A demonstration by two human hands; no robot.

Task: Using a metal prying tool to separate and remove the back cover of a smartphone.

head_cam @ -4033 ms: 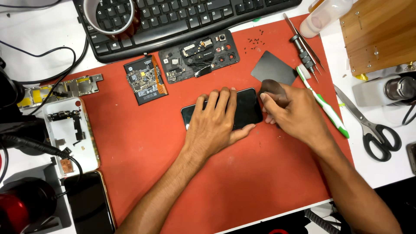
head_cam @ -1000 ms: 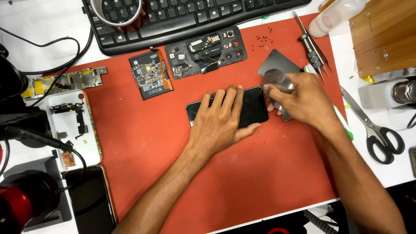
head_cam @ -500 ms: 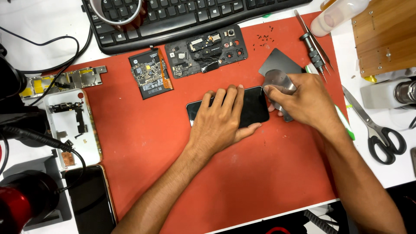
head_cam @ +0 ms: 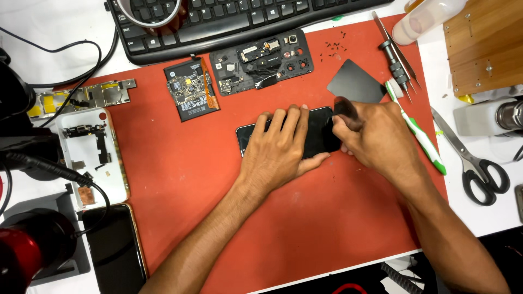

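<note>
A black phone (head_cam: 316,136) lies flat on the red work mat (head_cam: 180,179), near its middle. My left hand (head_cam: 280,149) rests flat on it, fingers spread over the glass, pressing it down. My right hand (head_cam: 376,139) is at the phone's right end, closed around a small dark tool (head_cam: 344,109) whose shape is blurred. The tool's tip meets the phone's right edge.
Behind the phone lie a circuit board (head_cam: 190,90), a black inner frame (head_cam: 261,61), tiny screws (head_cam: 333,46) and a dark grey sheet (head_cam: 355,83). A keyboard (head_cam: 229,19) is at the back. Right: toothbrush (head_cam: 419,133), screwdriver (head_cam: 395,62), scissors (head_cam: 468,158). Left: white phone shell (head_cam: 92,155), another phone (head_cam: 111,245).
Compared with four seconds ago, the view has shifted slightly. My right hand has moved a little along the phone's right end with the tool. My left hand stays pressed on the phone.
</note>
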